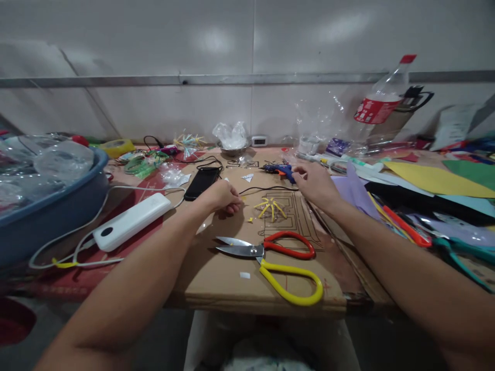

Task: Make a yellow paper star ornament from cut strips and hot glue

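My left hand (226,197) is low over the cardboard with its fingers curled together; what they hold, if anything, is hidden. A thin black cord (266,188) runs up to those fingers from the right. Farther right, my right hand (315,181) has thumb and fingers closed at the handle of a blue glue gun (283,171) with an orange trigger, lying on its side, nozzle pointing left. Between the hands and nearer me sits a small spidery piece of yellow sticks (271,207). Scissors (253,250) with one red and one yellow handle lie spread in front.
A black phone (201,183) and a white power bank (131,221) with a white cable lie left. Beyond them stands a blue basin (96,178) of plastic bottles. Coloured paper (444,178), green-handled scissors (456,252) and a large bottle (381,100) are at right.
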Demonstrator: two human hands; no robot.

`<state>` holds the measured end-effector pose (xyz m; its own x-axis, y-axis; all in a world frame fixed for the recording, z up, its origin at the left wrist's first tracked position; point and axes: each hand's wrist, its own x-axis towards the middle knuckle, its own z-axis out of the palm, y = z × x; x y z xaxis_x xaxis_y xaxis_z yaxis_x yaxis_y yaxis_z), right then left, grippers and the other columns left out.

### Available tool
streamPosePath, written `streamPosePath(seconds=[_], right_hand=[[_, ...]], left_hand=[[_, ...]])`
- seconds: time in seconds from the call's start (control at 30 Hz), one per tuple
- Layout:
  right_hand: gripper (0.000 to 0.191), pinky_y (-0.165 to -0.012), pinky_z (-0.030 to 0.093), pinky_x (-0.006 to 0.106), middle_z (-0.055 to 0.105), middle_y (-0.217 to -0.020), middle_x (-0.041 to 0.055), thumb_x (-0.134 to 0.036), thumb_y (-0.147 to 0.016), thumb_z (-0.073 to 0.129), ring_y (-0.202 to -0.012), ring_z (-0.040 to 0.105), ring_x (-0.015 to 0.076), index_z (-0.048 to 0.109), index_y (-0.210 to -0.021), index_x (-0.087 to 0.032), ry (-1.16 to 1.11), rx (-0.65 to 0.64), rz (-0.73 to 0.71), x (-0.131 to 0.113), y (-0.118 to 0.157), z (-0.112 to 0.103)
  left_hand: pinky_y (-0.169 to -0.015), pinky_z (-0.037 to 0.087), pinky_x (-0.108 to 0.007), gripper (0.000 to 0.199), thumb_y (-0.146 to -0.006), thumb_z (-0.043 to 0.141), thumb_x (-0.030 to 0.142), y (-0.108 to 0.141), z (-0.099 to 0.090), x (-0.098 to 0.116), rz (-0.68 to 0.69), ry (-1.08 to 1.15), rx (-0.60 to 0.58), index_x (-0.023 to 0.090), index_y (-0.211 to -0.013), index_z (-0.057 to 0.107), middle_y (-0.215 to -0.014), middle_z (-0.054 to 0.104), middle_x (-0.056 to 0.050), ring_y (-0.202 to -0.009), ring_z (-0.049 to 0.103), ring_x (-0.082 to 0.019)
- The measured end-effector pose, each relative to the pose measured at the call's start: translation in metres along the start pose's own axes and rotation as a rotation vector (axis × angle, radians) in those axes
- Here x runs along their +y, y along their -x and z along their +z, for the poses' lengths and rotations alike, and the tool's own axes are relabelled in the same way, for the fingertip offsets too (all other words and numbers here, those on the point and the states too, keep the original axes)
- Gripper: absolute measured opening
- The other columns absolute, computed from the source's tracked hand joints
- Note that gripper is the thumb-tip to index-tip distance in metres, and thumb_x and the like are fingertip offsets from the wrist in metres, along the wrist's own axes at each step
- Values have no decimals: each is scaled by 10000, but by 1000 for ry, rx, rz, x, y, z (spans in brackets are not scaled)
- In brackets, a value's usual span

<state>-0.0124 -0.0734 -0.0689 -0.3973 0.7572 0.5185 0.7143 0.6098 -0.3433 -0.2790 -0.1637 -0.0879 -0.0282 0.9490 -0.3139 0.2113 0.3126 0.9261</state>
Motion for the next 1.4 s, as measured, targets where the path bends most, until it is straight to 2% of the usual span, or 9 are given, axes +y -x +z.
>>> streamPosePath(seconds=[0.1,0.2,0.3,0.43,0.67,0.8,0.97,1.23,1.4], right_hand=[[187,-891,470,415,722,-942,100,-272,-881,562,-936,616,248,723,-901,-180,29,-14,-8,-3,-1,1],[225,-923,475,402,717,-1016,112,-288,-910,554,-985,624,240,723,-977,-157,-8,-54,-70,-27,6,-2],[318,-894,504,364,716,-1094,121,-360,-915,593,-956,658,219,704,-1126,-151,-111,-275,-116,-53,19,-7],[580,-1035,444,449,636,-1301,164,-496,-849,680,-1205,580,297,614,-1311,-152,-69,-476,-141,-63,37,-4],[641,-1074,411,484,581,-1347,190,-491,-840,687,-1258,536,329,568,-1367,-146,5,-453,-136,-59,47,-1],[613,-1073,412,483,604,-1342,184,-456,-847,683,-1260,540,336,579,-1360,-137,13,-479,-107,-64,48,-5],[487,-1026,452,386,667,-1277,116,-348,-825,711,-1172,605,271,651,-1274,-171,-78,-459,-59,-64,45,-5],[357,-883,498,336,724,-1154,78,-285,-807,689,-995,657,231,718,-1150,-189,-117,-434,8,-62,39,-6],[315,-712,519,262,738,-1081,72,-253,-817,677,-813,666,161,713,-1118,-165,-299,-446,214,-57,34,-9]], left_hand=[[-356,382,-190,222,-505,858,123,3,-2,3,20,-48,-10,168,-445,649,-424,617,-61,-343,555,-141],[-344,352,-203,240,-512,860,138,11,0,12,32,-144,46,168,-429,637,-424,607,-61,-326,514,-132],[-352,342,-222,272,-509,869,134,16,2,19,-11,-207,88,168,-415,616,-435,602,-67,-334,507,-141],[-360,344,-228,301,-466,869,77,15,2,18,-31,-168,114,178,-412,591,-385,551,-28,-324,505,-152],[-380,384,-236,230,-557,842,117,17,-1,17,-51,-280,74,166,-454,643,-456,614,-73,-355,529,-152],[-402,387,-238,259,-673,815,226,19,-4,23,21,-328,86,145,-491,649,-491,631,-94,-367,519,-132],[-482,432,-247,266,-794,726,241,27,16,28,121,-238,100,151,-571,613,-547,637,-55,-455,558,-122],[-500,442,-276,147,-823,692,277,35,38,25,124,-271,11,158,-742,664,-657,690,-88,-527,623,-174],[-502,464,-285,258,-750,784,335,34,43,25,131,-85,105,164,-862,626,-651,684,-79,-530,640,-194]])
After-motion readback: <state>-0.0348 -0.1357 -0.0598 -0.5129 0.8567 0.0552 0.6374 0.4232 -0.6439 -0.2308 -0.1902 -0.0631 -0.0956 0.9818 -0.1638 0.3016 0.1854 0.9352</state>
